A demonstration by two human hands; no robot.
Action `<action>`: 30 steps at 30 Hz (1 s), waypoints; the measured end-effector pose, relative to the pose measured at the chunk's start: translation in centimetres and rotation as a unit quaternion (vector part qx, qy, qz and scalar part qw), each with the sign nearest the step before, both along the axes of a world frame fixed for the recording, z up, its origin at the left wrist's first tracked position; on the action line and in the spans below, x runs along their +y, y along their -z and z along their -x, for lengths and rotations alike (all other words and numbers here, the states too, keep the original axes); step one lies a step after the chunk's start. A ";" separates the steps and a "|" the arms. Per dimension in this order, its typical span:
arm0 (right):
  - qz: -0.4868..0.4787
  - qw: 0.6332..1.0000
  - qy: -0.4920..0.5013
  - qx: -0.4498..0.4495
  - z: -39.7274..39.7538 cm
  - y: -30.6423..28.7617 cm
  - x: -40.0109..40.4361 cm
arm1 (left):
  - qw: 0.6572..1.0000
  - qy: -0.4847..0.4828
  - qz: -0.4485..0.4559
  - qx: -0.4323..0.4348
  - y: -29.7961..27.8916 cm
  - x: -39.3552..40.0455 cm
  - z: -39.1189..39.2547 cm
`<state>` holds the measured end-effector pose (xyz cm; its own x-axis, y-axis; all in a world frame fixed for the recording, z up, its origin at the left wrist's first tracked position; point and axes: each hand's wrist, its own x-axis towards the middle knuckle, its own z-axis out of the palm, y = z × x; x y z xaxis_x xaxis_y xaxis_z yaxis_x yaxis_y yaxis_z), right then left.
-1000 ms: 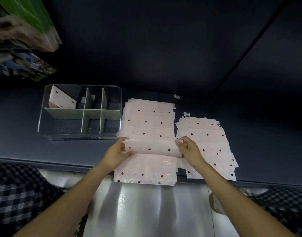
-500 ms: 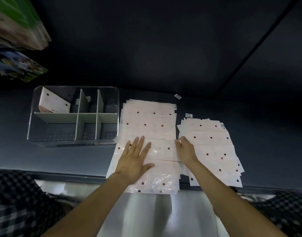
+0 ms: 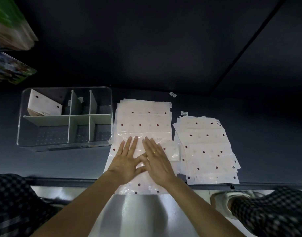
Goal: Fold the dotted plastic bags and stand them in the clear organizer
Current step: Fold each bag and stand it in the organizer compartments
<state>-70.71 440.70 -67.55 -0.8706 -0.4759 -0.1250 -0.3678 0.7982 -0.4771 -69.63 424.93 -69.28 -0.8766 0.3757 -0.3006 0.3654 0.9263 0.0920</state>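
A stack of pale pink dotted plastic bags [image 3: 143, 117] lies on the dark table, and the top bag is folded over at its middle. My left hand [image 3: 126, 159] and my right hand [image 3: 157, 159] press flat on that fold, side by side, fingers straight and spread. A second, looser pile of dotted bags [image 3: 208, 147] lies to the right. The clear organizer [image 3: 64, 144] stands to the left of the stack, split by white dividers. One folded dotted bag [image 3: 44, 105] stands in its far-left compartment.
Small white labels [image 3: 172, 94] lie on the table beyond the bags. Colourful packages [image 3: 11, 71] hang at the upper left. The table's front edge [image 3: 61, 181] runs just under my wrists, with a shiny metal surface [image 3: 143, 216] below it. Checked fabric shows at both lower corners.
My hands laid the rolled-up edge of the top bag down flat. My right hand moved from the bag's right edge to the middle, beside my left hand, and now presses flat.
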 end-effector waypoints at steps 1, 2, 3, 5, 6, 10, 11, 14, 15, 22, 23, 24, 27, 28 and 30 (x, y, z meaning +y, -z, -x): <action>-0.023 1.000 0.013 -0.011 0.0 0.8 0.5 | 1.000 0.004 0.003 0.004 0.0 0.0 0.0; -0.053 0.998 0.024 -0.008 -0.1 1.3 1.2 | 1.000 0.010 0.006 0.008 -0.1 -0.1 0.0; -0.080 0.996 0.029 -0.001 -0.1 1.7 1.9 | 1.000 0.017 0.010 0.009 -0.2 -0.3 -0.1; -0.112 0.993 0.031 0.001 -0.4 1.9 3.3 | 1.000 0.023 0.010 0.005 -0.3 -0.8 -0.3; -0.123 0.992 0.038 0.000 -0.5 2.0 4.0 | 1.000 0.021 0.006 0.003 -0.4 -1.2 -0.5; -0.152 0.986 0.060 -0.018 -0.7 1.6 6.1 | 1.000 0.001 0.003 -0.001 -0.6 -3.1 -1.5; -0.154 0.986 0.056 -0.024 -0.6 1.5 6.6 | 1.000 -0.005 0.005 -0.005 -0.6 -3.4 -1.8; -0.143 0.989 0.035 -0.019 -0.3 0.9 7.9 | 0.999 -0.027 0.001 -0.017 -1.1 -3.7 -2.2; -0.142 0.990 0.025 -0.007 -0.1 0.5 8.3 | 0.999 -0.042 -0.005 -0.018 -1.2 -3.6 -2.2; -0.155 0.962 -0.094 0.203 0.6 -3.0 9.2 | 0.994 -0.110 -0.025 0.016 -3.0 -1.0 -2.2; -0.135 0.955 -0.114 0.239 0.5 -3.5 9.1 | 0.994 -0.105 -0.036 0.023 -3.2 -0.3 -2.4; -0.113 0.949 -0.134 0.261 0.2 -3.9 8.9 | 0.994 -0.098 -0.045 0.026 -3.3 0.4 -2.6; -0.051 0.938 -0.200 0.280 -1.2 -4.9 8.0 | 0.993 -0.094 -0.069 0.014 -2.8 2.3 -3.6; -0.035 0.933 -0.223 0.279 -1.8 -4.9 7.6 | 0.992 -0.098 -0.072 0.010 -2.6 2.7 -4.0; 0.000 0.928 -0.262 0.266 -3.3 -4.5 6.6 | 0.992 -0.098 -0.079 0.004 -2.1 3.0 -4.8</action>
<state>-67.40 447.26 -63.06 -0.4592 -0.8508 0.2556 -0.8882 0.4443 -0.1168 -64.85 427.94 -67.16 -0.9399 0.2388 -0.2439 0.1803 0.9541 0.2393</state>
